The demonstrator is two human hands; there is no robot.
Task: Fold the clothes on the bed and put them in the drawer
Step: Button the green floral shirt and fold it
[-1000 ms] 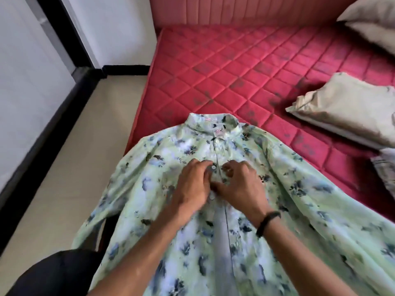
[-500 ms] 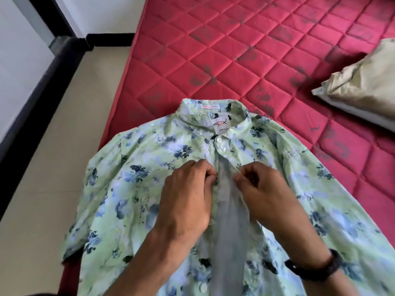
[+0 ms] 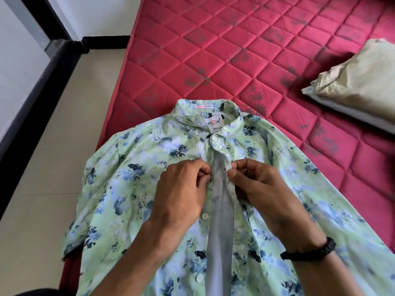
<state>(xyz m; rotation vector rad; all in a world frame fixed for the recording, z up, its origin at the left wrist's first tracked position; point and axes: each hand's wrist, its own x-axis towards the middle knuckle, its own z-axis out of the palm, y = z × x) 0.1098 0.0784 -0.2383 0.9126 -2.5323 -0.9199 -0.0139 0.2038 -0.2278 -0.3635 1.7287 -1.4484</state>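
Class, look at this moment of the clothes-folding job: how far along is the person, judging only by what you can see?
Done: the floral shirt lies spread face up on the red mattress, its top button fastened. In hand: the left hand and right hand each pinch a placket edge below the collar, which gapes open. Left: buttoning, all folding, and putting it away; no drawer is in view.

Bare red quilted mattress of the bed (image 3: 213, 50) lies open beyond the collar of the shirt (image 3: 132, 189), toward the bed's far edge, with room for a hand to pass. At the right edge a beige pillow (image 3: 359, 88) blocks that side, well apart from the shirt's shoulder. The shirt covers the near left corner and overhangs the left edge. Both hands (image 3: 181, 195) (image 3: 263, 189) occupy the shirt's middle, at the placket. Left of the bed, open floor (image 3: 64, 135) runs to a black skirting (image 3: 36, 97).
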